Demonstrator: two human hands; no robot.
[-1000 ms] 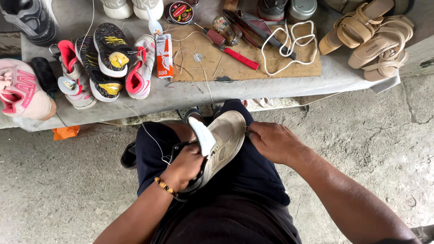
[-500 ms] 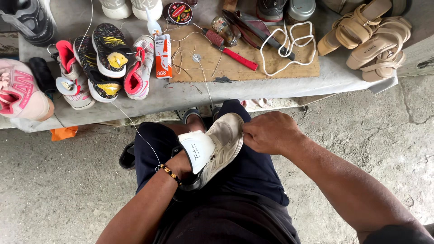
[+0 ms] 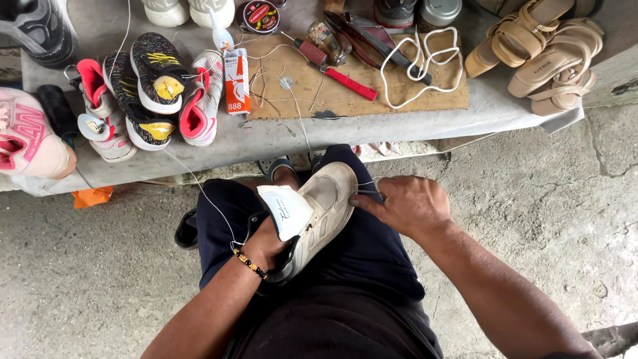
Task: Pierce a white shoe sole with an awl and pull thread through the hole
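A worn beige sneaker (image 3: 327, 207) lies across my lap with its toe pointing at the bench and its white tongue (image 3: 287, 210) folded out. My left hand (image 3: 264, 243), a beaded bracelet on the wrist, reaches into the shoe's opening and grips it from inside; the fingers are hidden. My right hand (image 3: 407, 206) rests at the shoe's right edge, its fingertips pinched on thin pale thread (image 3: 364, 189) coming out of the sole seam. Another strand of thread (image 3: 199, 187) runs from my left wrist up to the bench.
A low grey bench (image 3: 279, 136) stands in front of my knees. It carries a cardboard sheet (image 3: 345, 90), a red-handled awl (image 3: 335, 66), a white cord (image 3: 419, 66), a glue box (image 3: 234, 81), several sneakers (image 3: 156, 90) on the left and tan sandals (image 3: 538, 50) on the right. Below is cracked concrete floor (image 3: 551, 219).
The shoe has turned flatter on my lap. My left hand has slid deeper inside it. My right hand has shifted to the shoe's right edge and pulled thread out sideways.
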